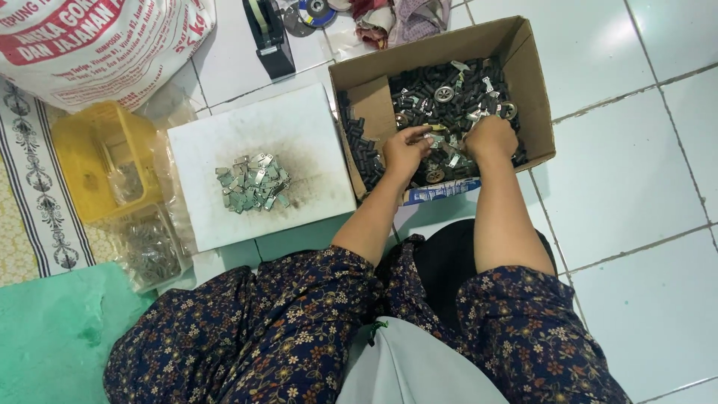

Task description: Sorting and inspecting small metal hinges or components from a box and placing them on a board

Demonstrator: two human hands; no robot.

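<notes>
While inside the cardboard box (535, 90), hands (449, 146) among metal parts (449, 97).

**Floor layout, head view**

Cardboard box (532, 90) sits on the floor (636, 224), ahead of the person's knees, slightly right of centre. Inside it: loose small parts (449, 90). Both hands are in the box, over its near half: left hand (404, 150) beside right hand (490, 138), close together, not touching.

Left of the box, just beside it: flat board (314, 120), with a pile of metal pieces (253, 182) on its middle.

Left of the board: basket (71, 135); nearer the person, a clear tray (149, 247).

Behind the basket: sack (97, 45). Behind the board: tape dispenser (269, 34). Right of that, cloth (400, 19).

Mat (45, 337) lies near left.
</notes>
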